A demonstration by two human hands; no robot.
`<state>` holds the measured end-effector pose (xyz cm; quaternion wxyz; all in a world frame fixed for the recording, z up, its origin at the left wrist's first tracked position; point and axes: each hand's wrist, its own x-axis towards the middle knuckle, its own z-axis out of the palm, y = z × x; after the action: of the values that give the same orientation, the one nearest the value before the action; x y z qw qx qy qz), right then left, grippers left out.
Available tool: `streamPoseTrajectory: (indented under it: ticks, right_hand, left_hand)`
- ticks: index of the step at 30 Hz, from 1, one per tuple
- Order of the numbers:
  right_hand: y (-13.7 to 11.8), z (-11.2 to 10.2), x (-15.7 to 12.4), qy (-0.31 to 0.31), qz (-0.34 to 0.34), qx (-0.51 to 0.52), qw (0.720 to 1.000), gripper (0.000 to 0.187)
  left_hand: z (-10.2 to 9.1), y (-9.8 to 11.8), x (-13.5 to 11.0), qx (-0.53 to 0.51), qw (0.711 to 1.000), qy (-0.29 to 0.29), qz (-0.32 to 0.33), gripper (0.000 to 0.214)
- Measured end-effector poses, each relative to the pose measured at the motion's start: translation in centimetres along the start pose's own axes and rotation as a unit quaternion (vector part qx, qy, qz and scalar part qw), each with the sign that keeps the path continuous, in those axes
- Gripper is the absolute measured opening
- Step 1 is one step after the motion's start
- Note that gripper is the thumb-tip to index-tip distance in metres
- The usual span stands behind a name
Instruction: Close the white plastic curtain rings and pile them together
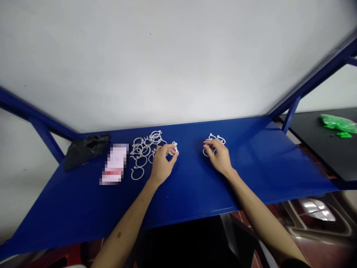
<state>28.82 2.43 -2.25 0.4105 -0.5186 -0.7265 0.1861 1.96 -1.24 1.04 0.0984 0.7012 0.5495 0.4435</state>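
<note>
On a blue table (192, 186) lies a loose pile of several white plastic rings (143, 150) left of centre. My left hand (162, 163) sits at the pile's right edge, its fingers pinched on one white ring (174, 148). My right hand (219, 156) rests further right with fingers bent down onto a small cluster of white rings (214, 140), touching them.
A blurred pink-and-white packet (114, 163) lies left of the pile, with a crumpled black bag (83, 149) beyond it. A white wall rises behind the blue frame. A dark table with green items (337, 124) stands at the right. Brown plastic chairs (318, 219) show below.
</note>
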Motion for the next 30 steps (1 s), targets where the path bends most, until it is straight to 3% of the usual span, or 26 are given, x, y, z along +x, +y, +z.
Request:
streamPoseTrajectory:
  ticks: [4,7,10,12,15,19,25,27,30]
  right_hand:
    - [-3.5,2.8,-1.0,-0.118,-0.025,0.092,0.988,0.024]
    - [-5.1,3.6,-1.3,-0.138,-0.039,0.127,0.981,0.019]
    - [-5.8,3.4,-1.3,-0.127,-0.020,0.150,0.980,0.020]
    - [-5.8,3.1,-1.1,-0.103,0.027,0.156,0.982,0.023]
    - [-5.5,2.7,-0.8,-0.075,0.107,0.155,0.979,0.027]
    - [-5.0,2.4,-0.5,-0.070,0.160,0.206,0.963,0.033]
    - [-4.1,1.9,0.2,-0.019,0.207,0.309,0.928,0.042]
    - [-3.7,1.7,0.2,-0.010,0.202,0.295,0.934,0.040]
    - [-3.4,1.7,-0.1,-0.020,0.167,0.253,0.953,0.035]
  left_hand:
    - [0.8,1.0,-0.5,-0.072,0.995,-0.030,0.060,0.027]
    - [1.6,1.0,-1.1,-0.083,0.988,-0.071,0.111,0.032]
    - [2.5,0.4,-1.8,-0.070,0.984,-0.094,0.131,0.037]
    - [2.9,-0.1,-2.0,-0.058,0.985,-0.094,0.132,0.038]
    - [2.9,-0.3,-2.0,-0.048,0.984,-0.092,0.144,0.032]
    - [2.5,-0.1,-1.9,-0.054,0.977,-0.113,0.171,0.021]
    - [2.0,0.0,-1.8,-0.011,0.962,-0.186,0.198,0.020]
    - [1.9,0.1,-1.8,0.014,0.967,-0.188,0.174,0.018]
    - [1.8,0.4,-1.8,0.076,0.979,-0.145,0.122,0.016]
